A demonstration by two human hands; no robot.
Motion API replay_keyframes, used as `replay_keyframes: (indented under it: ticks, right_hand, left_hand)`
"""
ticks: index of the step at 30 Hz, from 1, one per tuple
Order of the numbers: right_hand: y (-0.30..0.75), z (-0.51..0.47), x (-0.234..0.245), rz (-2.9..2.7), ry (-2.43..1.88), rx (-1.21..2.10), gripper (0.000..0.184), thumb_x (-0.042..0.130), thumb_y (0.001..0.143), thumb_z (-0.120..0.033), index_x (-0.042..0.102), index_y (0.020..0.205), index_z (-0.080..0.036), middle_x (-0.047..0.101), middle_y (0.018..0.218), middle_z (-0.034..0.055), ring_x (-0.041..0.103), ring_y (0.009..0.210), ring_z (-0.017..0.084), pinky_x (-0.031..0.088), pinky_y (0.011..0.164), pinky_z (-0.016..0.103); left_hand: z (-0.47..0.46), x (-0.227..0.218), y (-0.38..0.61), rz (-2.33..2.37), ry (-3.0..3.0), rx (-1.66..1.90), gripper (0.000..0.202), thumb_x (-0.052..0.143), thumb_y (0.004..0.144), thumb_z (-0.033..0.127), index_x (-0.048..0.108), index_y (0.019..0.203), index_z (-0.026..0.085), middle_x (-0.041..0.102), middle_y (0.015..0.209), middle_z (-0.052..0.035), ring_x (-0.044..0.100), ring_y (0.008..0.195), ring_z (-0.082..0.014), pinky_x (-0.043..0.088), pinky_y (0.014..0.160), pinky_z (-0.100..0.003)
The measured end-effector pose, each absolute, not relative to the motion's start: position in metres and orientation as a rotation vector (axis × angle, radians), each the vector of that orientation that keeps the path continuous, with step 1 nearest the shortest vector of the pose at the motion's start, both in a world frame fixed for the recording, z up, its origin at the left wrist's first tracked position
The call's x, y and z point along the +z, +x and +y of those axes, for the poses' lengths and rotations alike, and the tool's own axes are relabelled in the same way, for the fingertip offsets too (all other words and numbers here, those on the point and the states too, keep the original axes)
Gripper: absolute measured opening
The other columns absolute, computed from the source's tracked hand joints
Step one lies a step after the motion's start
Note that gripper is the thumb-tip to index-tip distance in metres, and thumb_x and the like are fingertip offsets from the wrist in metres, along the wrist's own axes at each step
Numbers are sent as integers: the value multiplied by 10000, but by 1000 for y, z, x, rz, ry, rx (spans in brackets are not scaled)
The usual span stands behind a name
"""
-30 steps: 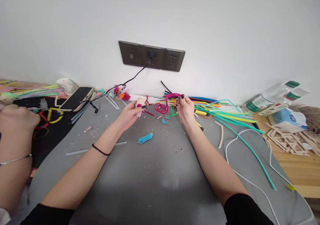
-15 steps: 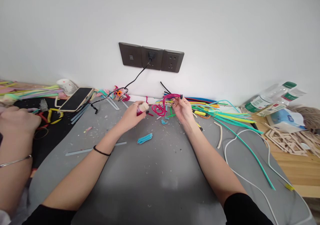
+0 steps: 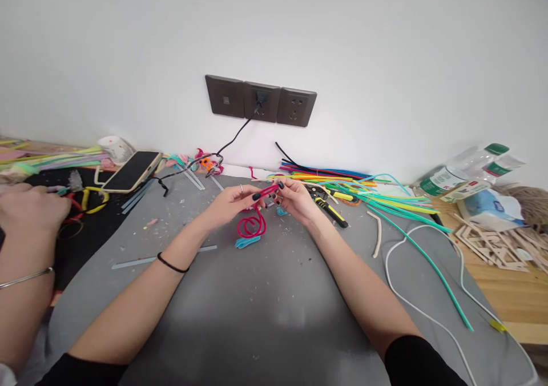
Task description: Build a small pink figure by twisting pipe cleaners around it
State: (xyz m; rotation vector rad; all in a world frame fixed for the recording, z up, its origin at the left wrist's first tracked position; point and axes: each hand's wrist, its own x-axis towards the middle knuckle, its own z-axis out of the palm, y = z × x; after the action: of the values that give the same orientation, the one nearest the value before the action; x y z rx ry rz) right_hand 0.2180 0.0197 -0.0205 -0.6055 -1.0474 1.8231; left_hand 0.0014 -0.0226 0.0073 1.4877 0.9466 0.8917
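Observation:
My left hand (image 3: pixel 233 204) and my right hand (image 3: pixel 296 198) come close together over the grey mat (image 3: pixel 274 317). Both are closed on a magenta pipe cleaner (image 3: pixel 252 226), whose upper strands stretch between my fingertips. Its loose coils hang below my left fingers, just in front of a folded light-blue bundle (image 3: pixel 246 242) on the mat. Pliers with yellow-and-black handles (image 3: pixel 330 211) lie beyond my right hand. A small light-blue scrap (image 3: pixel 281 211) rests near my right fingers.
Colourful pipe cleaners (image 3: pixel 398 200) lie at the back right, near a white cable (image 3: pixel 396 286). Further right are plastic bottles (image 3: pixel 443 179) and wooden sticks (image 3: pixel 479 240). On the left are a phone (image 3: pixel 132 171), a black cord (image 3: pixel 180 175) and another person's hand (image 3: pixel 32 206).
My left hand has moved right and now grips the magenta pipe cleaner; the pale-and-magenta piece it held no longer shows. My right hand came left and lower, uncovering the pliers.

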Motion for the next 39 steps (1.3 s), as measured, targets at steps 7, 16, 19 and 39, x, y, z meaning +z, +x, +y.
replay_keyframes:
  ticks: [7,16,19,39]
  right_hand:
    - [204,14,-25,-1113,-743,1586,556,871,670,-608,576,989,-260,648,797,-54,608,615,115,477,541,243]
    - [197,7,-24,-1292,-853,1475,521,814,684,-684,619,715,-202,607,646,-31,512,578,101,442,568,247]
    - [198,8,-24,-1227,-844,1505,504,818,682,-676,642,758,-210,623,651,-32,531,560,105,442,534,243]
    - [200,2,-8,-902,-577,1809,159,749,777,-284,616,814,-205,714,962,24,583,681,124,434,545,235]
  left_hand:
    - [-20,-1,6,1035,1418,946,473,800,739,607,720,868,159,770,853,-94,708,797,-214,556,760,-337]
    - [-19,-2,10,1103,1483,1043,490,758,740,651,727,726,162,741,723,-76,663,680,-194,529,668,-308]
    - [-19,-2,9,1116,1444,1101,480,771,724,647,720,711,170,741,706,-76,672,663,-202,543,654,-315]
    - [-6,-14,-1,1398,1305,1383,483,745,745,664,649,690,194,708,659,-55,643,626,-190,461,541,-273]
